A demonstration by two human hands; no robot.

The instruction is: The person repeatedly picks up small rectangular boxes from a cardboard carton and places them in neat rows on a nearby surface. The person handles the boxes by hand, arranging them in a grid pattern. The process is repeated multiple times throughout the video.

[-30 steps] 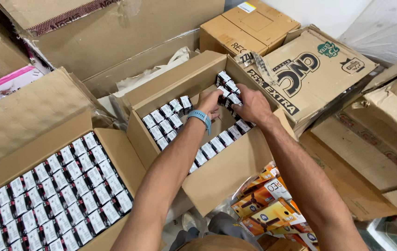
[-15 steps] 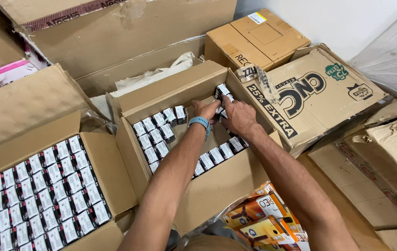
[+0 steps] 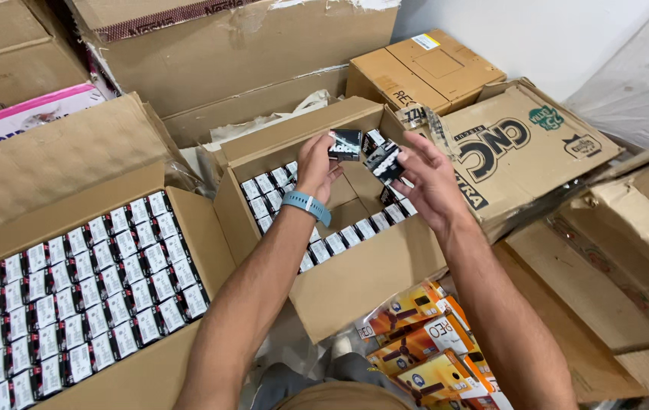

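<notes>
At 9 o'clock, large open carton (image 3: 5,250) packed with small black-and-white boxes (image 3: 89,296). Centre: half-filled open carton (image 3: 362,281). Above it, left hand (image 3: 315,168), blue wristband (image 3: 307,206), fingers pinched on one small black box (image 3: 345,144). At 1 o'clock, right hand (image 3: 431,186) grips several small boxes (image 3: 382,157), fingers curled.

The camera sits on my head and looks down and a bit forward. It is close: my arms reach up from the bottom edge to the open cardboard box (image 3: 355,266) in the middle. More boxes fill the sides and top. There is only this one view.
</notes>
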